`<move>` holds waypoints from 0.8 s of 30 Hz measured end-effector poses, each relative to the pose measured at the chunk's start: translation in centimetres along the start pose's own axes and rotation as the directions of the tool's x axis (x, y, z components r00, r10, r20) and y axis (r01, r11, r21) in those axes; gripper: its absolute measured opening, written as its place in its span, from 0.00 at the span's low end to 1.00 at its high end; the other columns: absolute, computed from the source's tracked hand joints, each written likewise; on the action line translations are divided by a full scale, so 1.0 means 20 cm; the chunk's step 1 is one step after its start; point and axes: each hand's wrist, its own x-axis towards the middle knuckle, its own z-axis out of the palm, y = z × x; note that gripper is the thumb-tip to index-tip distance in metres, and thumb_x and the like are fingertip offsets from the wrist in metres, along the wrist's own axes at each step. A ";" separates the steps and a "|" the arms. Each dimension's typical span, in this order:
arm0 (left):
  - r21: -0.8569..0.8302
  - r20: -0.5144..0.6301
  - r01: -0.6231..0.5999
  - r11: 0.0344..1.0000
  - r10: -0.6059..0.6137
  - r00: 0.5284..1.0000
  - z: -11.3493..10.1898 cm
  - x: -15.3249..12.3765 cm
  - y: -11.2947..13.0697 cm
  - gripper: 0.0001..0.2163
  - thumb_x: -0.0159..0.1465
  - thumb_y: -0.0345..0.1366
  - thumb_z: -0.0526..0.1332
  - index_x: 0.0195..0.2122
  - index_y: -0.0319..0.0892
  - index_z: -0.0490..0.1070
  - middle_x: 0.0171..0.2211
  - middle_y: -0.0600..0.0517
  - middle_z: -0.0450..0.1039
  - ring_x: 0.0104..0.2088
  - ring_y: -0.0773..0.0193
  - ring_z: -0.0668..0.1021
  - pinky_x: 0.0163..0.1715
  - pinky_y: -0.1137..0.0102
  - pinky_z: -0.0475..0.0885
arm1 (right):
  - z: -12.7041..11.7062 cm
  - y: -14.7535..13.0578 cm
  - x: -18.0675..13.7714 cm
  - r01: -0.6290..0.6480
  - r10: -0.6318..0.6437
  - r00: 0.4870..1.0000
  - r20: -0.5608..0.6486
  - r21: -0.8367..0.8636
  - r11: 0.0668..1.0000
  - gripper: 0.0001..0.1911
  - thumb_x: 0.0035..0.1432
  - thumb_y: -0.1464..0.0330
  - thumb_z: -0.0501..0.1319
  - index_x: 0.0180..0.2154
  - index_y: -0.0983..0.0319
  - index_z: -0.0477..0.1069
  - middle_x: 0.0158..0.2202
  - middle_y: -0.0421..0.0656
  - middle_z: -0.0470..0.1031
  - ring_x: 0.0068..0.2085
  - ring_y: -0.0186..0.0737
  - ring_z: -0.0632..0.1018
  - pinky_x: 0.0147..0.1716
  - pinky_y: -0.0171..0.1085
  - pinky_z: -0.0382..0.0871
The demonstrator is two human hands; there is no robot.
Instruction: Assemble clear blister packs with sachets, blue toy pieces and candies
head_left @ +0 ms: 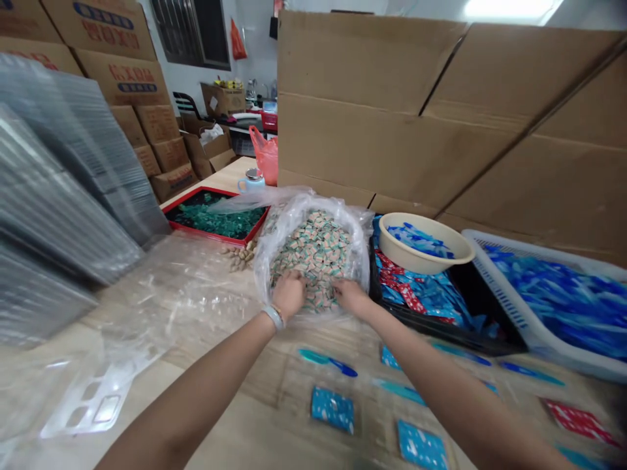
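Note:
A clear plastic bag (263,264) stands with its mouth wide, full of small tan-and-green pieces (318,245), perhaps wrapped. At its near left side, my left hand (289,294) reaches in with fingers curled down against the pieces. My right hand (350,297) is at the near right side, its fingertips bent together among the pieces. What either hand pinches is hidden or too small to name. Below the bag, a teal-and-blue plastic knife-like tool (328,361) lies on the table, with a blue printed packet (332,409) nearer me.
Left are a red-rimmed tray (215,240) of green pieces and stacked clear plastic trays (53,189). Right are a cream bowl (414,262), a black crate (509,339) of blue and red packets, and a white basket (524,326) of blue items. Cardboard (372,137) stands behind.

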 end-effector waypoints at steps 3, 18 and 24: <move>-0.041 0.051 -0.035 0.999 0.037 0.998 0.03 0.01 0.09 0.12 0.57 0.37 0.55 0.40 0.41 0.70 0.40 0.45 0.68 0.44 0.55 0.68 0.44 0.63 0.61 | -0.01 0.03 0.00 0.059 -0.059 0.998 -0.002 0.002 0.998 0.15 0.47 0.80 0.51 0.35 0.64 0.71 0.36 0.46 0.73 0.38 0.37 0.71 0.36 0.31 0.60; -0.136 0.103 0.025 0.990 -0.011 0.995 0.04 0.17 0.12 0.13 0.58 0.40 0.54 0.40 0.42 0.69 0.39 0.47 0.67 0.42 0.58 0.69 0.41 0.66 0.63 | -0.06 0.14 0.09 0.293 -0.295 0.955 0.034 0.042 0.955 0.12 0.49 0.76 0.53 0.37 0.64 0.68 0.35 0.46 0.69 0.38 0.38 0.70 0.36 0.32 0.60; -0.119 0.218 0.080 0.990 -0.053 0.975 0.02 0.27 0.17 0.10 0.57 0.37 0.52 0.35 0.43 0.71 0.38 0.47 0.68 0.39 0.58 0.71 0.39 0.66 0.66 | -0.06 0.15 0.06 0.294 -0.293 0.954 0.071 -0.011 0.956 0.09 0.48 0.77 0.52 0.33 0.64 0.68 0.38 0.47 0.67 0.35 0.37 0.71 0.32 0.32 0.60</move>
